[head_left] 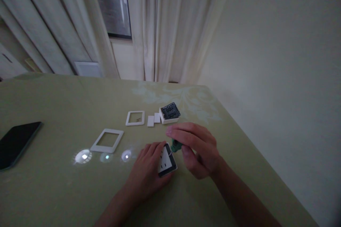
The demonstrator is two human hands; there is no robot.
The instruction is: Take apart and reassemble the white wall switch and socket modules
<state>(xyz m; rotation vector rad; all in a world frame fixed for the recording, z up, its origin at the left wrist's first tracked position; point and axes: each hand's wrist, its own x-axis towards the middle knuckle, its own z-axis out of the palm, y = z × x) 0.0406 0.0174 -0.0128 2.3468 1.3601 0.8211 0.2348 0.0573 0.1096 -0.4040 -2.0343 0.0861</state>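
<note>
My left hand lies over a white wall socket on the green table, its fingers pressed on the socket's left side and holding it down. My right hand is closed round a green-handled screwdriver, whose tip meets the socket's upper edge. Just beyond the hands lie a white socket body with a dark inside, two small white key pieces, a small white frame and a larger white frame.
A dark phone lies at the table's left edge. Three bright light spots shine on the tabletop left of my hands. Curtains, a window and a plain wall stand behind the table; its right edge runs diagonally near my right arm.
</note>
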